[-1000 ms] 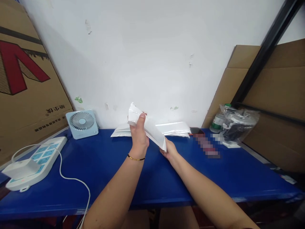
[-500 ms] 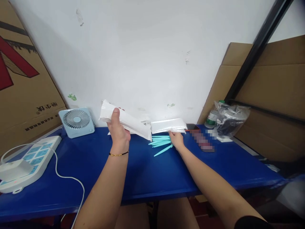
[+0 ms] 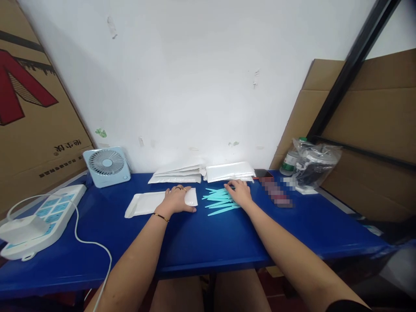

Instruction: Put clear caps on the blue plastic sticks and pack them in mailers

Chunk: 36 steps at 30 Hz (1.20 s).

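Blue counter [image 3: 208,242] by a white wall. Our left hand [image 3: 177,200] presses one white envelope [image 3: 146,203] flat, unfilled; right hand [image 3: 239,193], fingers loose, touches the teal sticks [image 3: 218,201] lying beside it.

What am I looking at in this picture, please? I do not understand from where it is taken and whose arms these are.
The camera sits on a person's head and looks down at their own bare arms; there is no machine. The left hand lies flat on a white padded envelope on the blue table. The right hand touches a pile of turquoise plastic sticks. Neither hand grips anything. Behind lie stacks of white envelopes; at the left stand a small fan and a power strip.
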Each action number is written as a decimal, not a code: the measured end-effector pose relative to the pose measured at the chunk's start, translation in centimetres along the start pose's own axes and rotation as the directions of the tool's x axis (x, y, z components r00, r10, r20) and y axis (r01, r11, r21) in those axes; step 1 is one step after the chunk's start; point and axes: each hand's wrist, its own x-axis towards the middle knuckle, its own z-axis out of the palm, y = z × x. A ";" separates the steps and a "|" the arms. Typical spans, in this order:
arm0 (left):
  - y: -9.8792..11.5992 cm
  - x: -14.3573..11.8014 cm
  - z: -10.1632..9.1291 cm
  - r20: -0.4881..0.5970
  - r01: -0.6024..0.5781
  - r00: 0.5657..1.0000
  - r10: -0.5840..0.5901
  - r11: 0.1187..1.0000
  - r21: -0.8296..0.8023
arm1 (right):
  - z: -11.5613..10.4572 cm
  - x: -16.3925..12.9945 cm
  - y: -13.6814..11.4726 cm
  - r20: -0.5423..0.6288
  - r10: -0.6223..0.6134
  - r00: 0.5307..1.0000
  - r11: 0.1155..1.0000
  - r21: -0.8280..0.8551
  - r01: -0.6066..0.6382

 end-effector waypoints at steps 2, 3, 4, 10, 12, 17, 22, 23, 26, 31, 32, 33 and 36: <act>-0.5 0.1 0.5 -0.020 -0.061 0.998 0.060 0.998 -0.022 | 0.2 0.0 -0.3 0.058 -0.049 0.997 0.999 -0.011 0.050; -0.2 0.1 0.8 -0.049 -0.117 0.992 0.115 0.992 -0.047 | 0.3 -0.2 -0.7 0.078 -0.079 0.994 0.997 -0.017 0.081; 0.2 0.2 1.1 -0.077 -0.181 0.981 0.176 0.981 -0.074 | 0.5 -0.4 -1.1 0.090 -0.110 0.990 0.993 -0.024 0.112; 2.6 0.7 3.9 -0.047 -0.358 0.934 0.355 0.927 -0.111 | 0.6 -3.8 -4.1 0.101 -0.263 0.960 0.961 -0.059 0.269; 2.6 1.0 4.5 -0.041 -0.336 0.942 0.334 0.939 -0.072 | 0.2 -4.1 -4.2 0.111 -0.294 0.949 0.954 -0.020 0.298; 2.8 2.1 4.3 0.230 -0.210 0.957 0.175 0.968 0.138 | -1.4 0.0 -1.8 0.156 -0.208 0.966 0.954 0.250 0.165; 3.0 2.7 3.7 0.349 -0.188 0.930 0.117 0.966 0.176 | -2.4 3.0 0.0 0.352 -0.265 0.898 0.822 0.569 0.019; 2.8 2.7 3.7 0.348 -0.183 0.931 0.114 0.968 0.170 | -2.4 2.9 0.2 0.364 -0.279 0.889 0.814 0.580 0.018; 2.4 2.6 3.9 0.356 -0.173 0.928 0.107 0.972 0.157 | -2.0 2.0 0.6 0.366 -0.288 0.885 0.833 0.552 0.042; 1.8 2.8 4.2 0.253 -0.163 0.959 0.127 0.979 0.124 | -1.5 1.2 0.9 0.368 -0.325 0.871 0.866 0.487 0.117; 1.6 2.9 4.2 0.219 -0.158 0.967 0.129 0.980 0.119 | -1.5 1.2 0.8 0.356 -0.324 0.876 0.861 0.494 0.118; 1.5 3.1 4.2 0.192 -0.151 0.973 0.126 0.981 0.118 | -1.6 1.3 0.7 0.342 -0.325 0.882 0.854 0.507 0.118; 0.9 3.5 4.2 0.165 -0.129 0.981 0.106 0.983 0.134 | -1.6 1.5 0.7 0.301 -0.344 0.889 0.825 0.550 0.133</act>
